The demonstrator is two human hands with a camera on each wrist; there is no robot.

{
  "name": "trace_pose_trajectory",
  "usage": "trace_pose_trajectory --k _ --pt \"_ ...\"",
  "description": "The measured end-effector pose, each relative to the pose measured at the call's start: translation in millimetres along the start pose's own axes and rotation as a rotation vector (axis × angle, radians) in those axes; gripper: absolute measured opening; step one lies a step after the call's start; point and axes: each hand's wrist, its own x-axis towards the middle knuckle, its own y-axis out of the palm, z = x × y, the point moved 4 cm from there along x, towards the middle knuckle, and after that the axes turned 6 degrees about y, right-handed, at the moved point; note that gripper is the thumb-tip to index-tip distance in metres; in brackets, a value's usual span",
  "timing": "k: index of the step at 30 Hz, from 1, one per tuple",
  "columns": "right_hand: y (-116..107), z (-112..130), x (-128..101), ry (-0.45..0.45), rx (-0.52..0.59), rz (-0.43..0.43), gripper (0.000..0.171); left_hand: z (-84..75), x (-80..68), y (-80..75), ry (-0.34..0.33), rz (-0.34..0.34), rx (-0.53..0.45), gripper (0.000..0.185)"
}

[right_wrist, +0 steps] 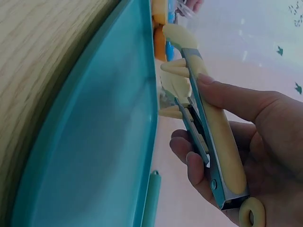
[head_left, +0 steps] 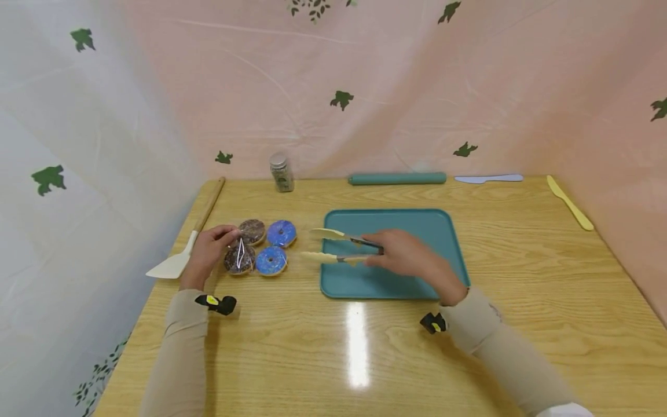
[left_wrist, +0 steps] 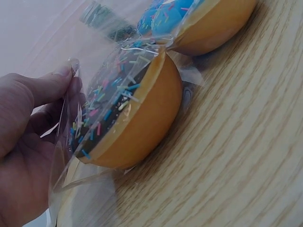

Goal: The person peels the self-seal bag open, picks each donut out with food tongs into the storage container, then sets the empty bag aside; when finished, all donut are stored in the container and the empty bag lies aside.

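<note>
**Tongs point left at the wrapped doughnuts, across the tray's edge**

The pale wooden desk [head_left: 365, 359] fills the lower two thirds of the head view. Right of centre on it lies the flat teal rectangular plastic tray [head_left: 417, 223], with nothing lying in it; only the right hand and tongs hover above it.

Left of the tray, just beside its left edge, sits the cluster of four doughnuts in clear plastic wrap [head_left: 260, 248]: two chocolate-iced ones on the left, two blue-iced ones on the right, touching one another.

The right hand [head_left: 403, 255] hovers over the tray's left half, fingers curled round the cream-and-metal kitchen tongs [head_left: 341, 246]. Their long axis runs almost level across the frame, tips to the left, the two arms apart with a gap between them. The tips reach just past the tray's left rim and stop short of the nearer blue-iced doughnuts. So the doughnuts lie straight ahead of the tongs, to the left.

The left hand [head_left: 208, 252] is at the cluster's far left side, the nearer of the two hands to it. In the left wrist view its thumb and fingers [left_wrist: 45, 87] pinch a fold of the clear wrap beside the chocolate-iced sprinkled doughnut [left_wrist: 130, 113].

Further left lies a cream spatula with a wooden handle [head_left: 182, 249], just beside the left hand. Along the desk's far edge stand a small glass jar with a metal lid [head_left: 281, 172], a teal roll [head_left: 397, 178], a pale blue knife [head_left: 488, 178] and a yellow knife [head_left: 569, 202].
</note>
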Motion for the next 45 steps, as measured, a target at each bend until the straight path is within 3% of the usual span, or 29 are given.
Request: trace_pose_trajectory --k 4,13,19,25,30,36,45 --pt "5.2 7.8 8.7 -0.009 -0.031 -0.003 0.058 1.1 0.8 -0.1 0.008 0.000 -0.001 0.043" --pt "18.6 19.2 24.7 0.063 -0.033 -0.030 0.058 1.8 0.5 0.0 0.005 0.007 -0.004 0.044" --pt "25.0 25.4 25.7 0.065 -0.005 -0.031 0.059 4.8 0.4 0.2 0.018 0.019 -0.009 0.044" --pt "25.3 31.8 23.6 0.061 0.018 -0.022 0.048 6.6 0.9 0.4 0.017 0.017 -0.015 0.047" --pt "27.4 33.5 26.5 0.085 0.006 -0.022 0.057 0.7 -2.0 -0.9 -0.010 0.039 -0.030 0.045" --pt "32.1 27.7 36.7 0.042 -0.006 -0.044 0.063 -9.1 -5.9 -2.6 -0.003 0.067 -0.029 0.036" --pt "32.7 20.5 45.2 -0.041 -0.042 -0.066 0.060 6.4 -0.8 -4.1 0.019 0.059 -0.028 0.045"
